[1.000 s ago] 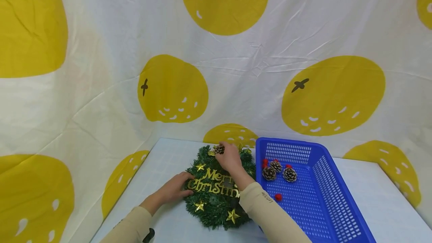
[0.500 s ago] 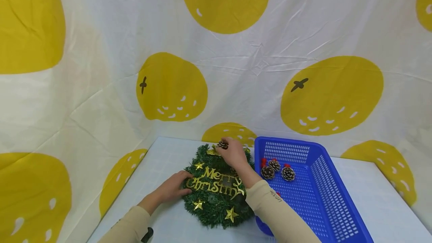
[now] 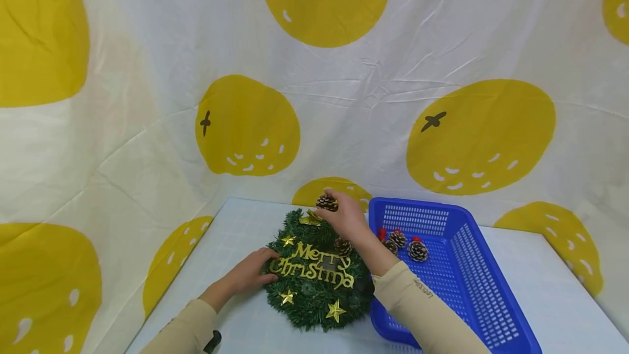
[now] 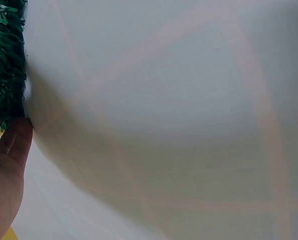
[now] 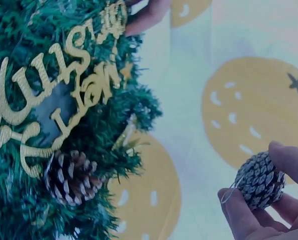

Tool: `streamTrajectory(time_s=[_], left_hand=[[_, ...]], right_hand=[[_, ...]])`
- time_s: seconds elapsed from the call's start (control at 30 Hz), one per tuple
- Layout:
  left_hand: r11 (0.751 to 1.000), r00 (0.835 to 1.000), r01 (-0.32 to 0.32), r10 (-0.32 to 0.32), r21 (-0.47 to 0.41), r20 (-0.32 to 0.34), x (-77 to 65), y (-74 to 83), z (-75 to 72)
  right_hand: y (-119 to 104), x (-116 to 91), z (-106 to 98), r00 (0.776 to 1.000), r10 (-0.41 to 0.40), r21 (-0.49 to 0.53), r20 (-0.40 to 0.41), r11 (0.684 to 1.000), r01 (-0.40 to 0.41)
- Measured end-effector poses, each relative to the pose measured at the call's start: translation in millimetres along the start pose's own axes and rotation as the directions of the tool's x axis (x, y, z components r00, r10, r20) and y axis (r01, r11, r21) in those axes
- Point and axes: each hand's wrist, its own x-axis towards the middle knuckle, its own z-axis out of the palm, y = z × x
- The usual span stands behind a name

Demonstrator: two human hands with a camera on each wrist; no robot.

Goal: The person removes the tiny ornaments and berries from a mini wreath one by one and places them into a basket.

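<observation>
A green Christmas wreath [image 3: 314, 305] lies on the table, bearing gold "Merry Christmas" lettering [image 3: 312, 272], gold stars and a bow at the top. At its left edge my left hand [image 3: 250, 272] holds the rim between thumb and fingers; the left wrist view shows the fingertips against the greenery [image 4: 8, 65]. Above the wreath's top, my right hand [image 3: 349, 217] pinches a pine cone [image 5: 261, 181] with a thin wire loop [image 5: 231, 192] sticking out. Another pine cone [image 5: 73, 177] sits on the wreath beside the lettering, partly behind the right hand in the head view.
Right of the wreath stands a blue plastic basket [image 3: 484, 288] with several pine cones [image 3: 417, 251] and red pieces [image 3: 382, 234] in it. My right forearm crosses its near left side. A white curtain [image 3: 344, 141] printed with yellow fruit hangs behind the table.
My right hand has lifted the pine cone up from the wreath's top and slightly right, uncovering the other cone and the lettering. My left hand stays at the wreath's edge.
</observation>
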Motion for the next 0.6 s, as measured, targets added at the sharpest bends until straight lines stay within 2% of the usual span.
streamTrajectory(time_s=[0.23, 0.6], left_hand=[[1.000, 1.000, 0.008, -0.008, 0.002, 0.003, 0.5, -0.4, -1.1], [1.000, 1.000, 0.017, -0.017, -0.001, 0.013, 1.6, -0.4, -0.3]], right_hand=[[7, -8, -20, 0.999, -0.001, -0.058, -0.039, 0.998, -0.001], [48, -11, -52, 0.993, 0.045, -0.091, -0.112, 0.994, -0.055]])
